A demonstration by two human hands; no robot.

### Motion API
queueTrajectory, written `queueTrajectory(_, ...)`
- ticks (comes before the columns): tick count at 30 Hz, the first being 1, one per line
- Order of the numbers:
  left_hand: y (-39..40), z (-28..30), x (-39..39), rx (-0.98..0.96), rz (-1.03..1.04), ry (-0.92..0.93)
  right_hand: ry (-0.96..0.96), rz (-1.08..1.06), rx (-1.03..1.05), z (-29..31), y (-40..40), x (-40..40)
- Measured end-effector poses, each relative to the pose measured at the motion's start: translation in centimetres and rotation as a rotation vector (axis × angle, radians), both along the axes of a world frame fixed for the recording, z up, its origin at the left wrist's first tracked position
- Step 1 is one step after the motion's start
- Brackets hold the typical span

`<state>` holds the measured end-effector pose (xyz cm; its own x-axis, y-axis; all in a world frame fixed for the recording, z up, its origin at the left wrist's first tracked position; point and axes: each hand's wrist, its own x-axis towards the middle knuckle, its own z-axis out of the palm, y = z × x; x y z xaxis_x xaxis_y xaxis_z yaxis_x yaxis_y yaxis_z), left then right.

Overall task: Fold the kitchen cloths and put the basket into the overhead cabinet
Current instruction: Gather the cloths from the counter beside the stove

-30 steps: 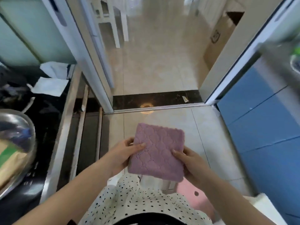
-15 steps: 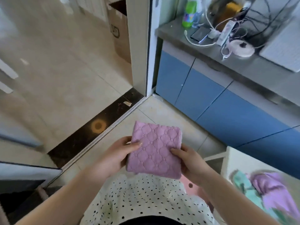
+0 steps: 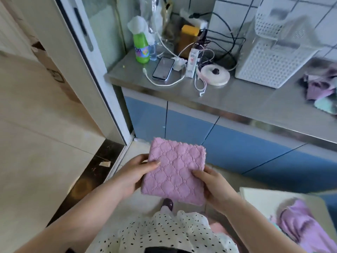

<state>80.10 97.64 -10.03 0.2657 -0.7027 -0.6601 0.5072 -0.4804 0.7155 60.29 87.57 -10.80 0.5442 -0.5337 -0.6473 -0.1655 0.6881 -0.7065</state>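
Head view, items listed left to right.

Left hand (image 3: 134, 175): thumb lies across the left edge of the folded pink cloth (image 3: 174, 170), fingers tucked beneath; clamped on the cloth.

Folded pink cloth: compact quilted square, held in the air in front of the torso, below the edge of the steel counter (image 3: 237, 99) and touching no surface.

Right hand (image 3: 213, 187): thumb on the lower right edge of the cloth, fingers underneath; likewise clamped on it.

White basket (image 3: 271, 61): perforated, standing on the counter against the tiled wall, well apart from the cloth.

Loose cloths (image 3: 321, 88): unfolded heap on the counter, right of the basket; more purple cloth (image 3: 300, 227) lies on a pale surface at lower right.

Step in hand, as judged: carrying the finished fold to the basket. To do it well, keep both thumbs pressing so the layers do not spring open, hold the square level, and lower it flat into the basket instead of dropping it.

Change from the earlier frames: the view has swung right, from floor and doorway to the counter; basket and loose cloths have come into sight. The two-handed hold on the cloth is unchanged.
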Motion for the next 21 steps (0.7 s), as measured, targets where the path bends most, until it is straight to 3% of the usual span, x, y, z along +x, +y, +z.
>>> queueTrajectory(14,-24.1,3.5,5.8,-0.114,-0.34,0.054,0.011,-0.393,-0.124,5.1,-17.3,3.6)
queueTrajectory(21,-37.1,8.1,6.3,-0.237,-0.561,-0.034,0.035,-0.626,-0.258,8.9,-26.5,3.5)
